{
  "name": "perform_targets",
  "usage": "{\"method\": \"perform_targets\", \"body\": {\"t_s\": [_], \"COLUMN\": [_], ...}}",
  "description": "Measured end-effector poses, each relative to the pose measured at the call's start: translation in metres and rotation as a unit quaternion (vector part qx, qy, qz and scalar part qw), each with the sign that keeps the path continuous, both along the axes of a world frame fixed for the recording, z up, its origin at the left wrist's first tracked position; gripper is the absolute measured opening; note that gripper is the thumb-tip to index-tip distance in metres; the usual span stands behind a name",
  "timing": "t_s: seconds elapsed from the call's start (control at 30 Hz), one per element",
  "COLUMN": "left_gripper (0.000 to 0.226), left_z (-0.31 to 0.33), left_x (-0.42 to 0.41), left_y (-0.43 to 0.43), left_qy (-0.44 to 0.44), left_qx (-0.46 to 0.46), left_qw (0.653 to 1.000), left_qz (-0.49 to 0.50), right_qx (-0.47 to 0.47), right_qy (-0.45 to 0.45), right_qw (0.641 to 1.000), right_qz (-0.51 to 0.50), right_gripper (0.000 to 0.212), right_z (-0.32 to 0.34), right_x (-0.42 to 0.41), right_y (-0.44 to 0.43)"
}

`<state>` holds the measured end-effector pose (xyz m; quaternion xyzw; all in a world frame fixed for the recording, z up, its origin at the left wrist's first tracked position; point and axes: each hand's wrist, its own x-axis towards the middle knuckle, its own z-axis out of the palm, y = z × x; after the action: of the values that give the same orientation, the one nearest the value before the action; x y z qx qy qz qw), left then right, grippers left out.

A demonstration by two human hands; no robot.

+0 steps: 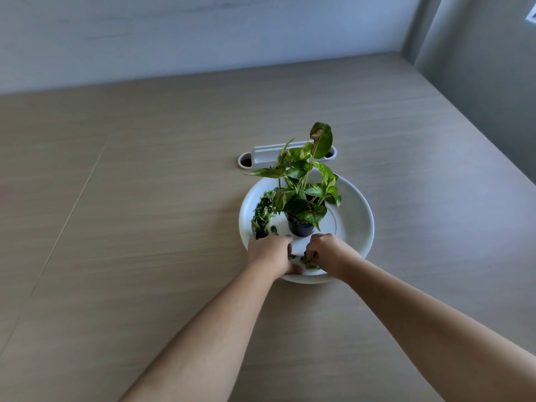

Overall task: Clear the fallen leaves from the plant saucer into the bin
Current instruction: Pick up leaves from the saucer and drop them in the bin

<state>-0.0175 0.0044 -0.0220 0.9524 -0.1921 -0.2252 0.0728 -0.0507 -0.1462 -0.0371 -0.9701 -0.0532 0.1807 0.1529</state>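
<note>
Left hand (271, 250) curled at the near rim; right hand (326, 252) pinching leaf scraps (309, 261) inside the saucer (352, 221). Gathering step under way. Leaf heap (264, 216) remains left of the pot (301, 227). Next: collect it; no bin visible on the bench (145, 198).

Pale matt wood-grain tabletop (145, 198), smooth glossy round white saucer (355, 216), small black plastic-looking plant pot (300, 227), matt white plastic cable grommet (266, 153)
</note>
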Motion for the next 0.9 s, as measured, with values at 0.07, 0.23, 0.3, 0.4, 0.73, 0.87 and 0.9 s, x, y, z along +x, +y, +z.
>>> {"method": "perform_targets", "body": {"t_s": [0.07, 0.23, 0.3, 0.4, 0.73, 0.87, 0.9], "left_gripper": [0.022, 0.031, 0.031, 0.028, 0.023, 0.028, 0.028], "left_z": [0.001, 0.000, -0.003, -0.007, 0.011, 0.011, 0.011], "left_x": [-0.002, -0.006, -0.004, 0.002, 0.009, 0.006, 0.005], "left_y": [-0.005, -0.010, -0.009, -0.005, 0.033, 0.040, 0.040], "left_qy": [-0.013, 0.007, 0.025, 0.042, 0.050, 0.067, 0.069], "left_qx": [-0.007, -0.024, -0.038, -0.073, -0.328, -0.367, -0.375], "left_qw": [1.000, 1.000, 0.998, 0.995, 0.899, 0.868, 0.863], "left_qz": [-0.001, 0.018, 0.032, 0.055, 0.285, 0.328, 0.332], "right_qx": [0.025, 0.070, 0.074, 0.047, 0.058, 0.148, 0.162], "right_qy": [-0.006, -0.020, -0.011, -0.003, 0.002, -0.023, -0.029], "right_qw": [0.999, 0.997, 0.997, 0.999, 0.998, 0.979, 0.974], "right_qz": [-0.020, -0.029, -0.017, 0.016, -0.037, -0.141, -0.158], "right_gripper": [0.025, 0.024, 0.026, 0.029, 0.021, 0.016, 0.016], "right_z": [0.003, 0.008, 0.008, 0.005, 0.005, 0.005, 0.007], "right_x": [-0.002, -0.009, -0.009, -0.007, -0.006, -0.008, -0.007], "right_y": [-0.005, -0.009, -0.006, 0.000, 0.006, 0.002, 0.003]}}
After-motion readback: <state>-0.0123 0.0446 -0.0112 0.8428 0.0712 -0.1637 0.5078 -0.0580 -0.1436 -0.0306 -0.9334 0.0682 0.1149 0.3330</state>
